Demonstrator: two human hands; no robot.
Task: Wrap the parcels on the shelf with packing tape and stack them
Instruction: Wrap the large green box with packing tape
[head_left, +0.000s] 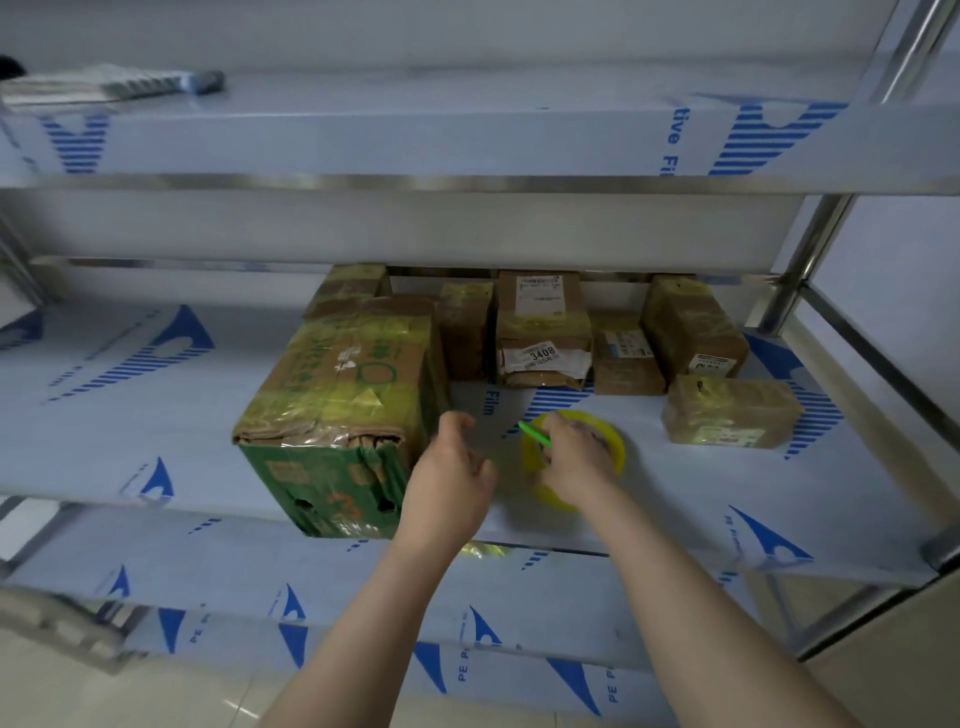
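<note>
Two arms reach to centre frame over the shelf (156, 405): the right hand (571, 460) grips a yellow tape roll (616, 446) and a green stick (535, 434). The left hand (452, 470), loosely curled and empty, hovers beside the large taped box (337, 384). Smaller parcels (543, 332) sit behind.

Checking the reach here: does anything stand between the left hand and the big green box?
Nothing visible does. The left hand is close beside the right side of the box, with only shelf surface showing between them. The tape roll, held by the right hand, is on the far side, away from the box.
</note>
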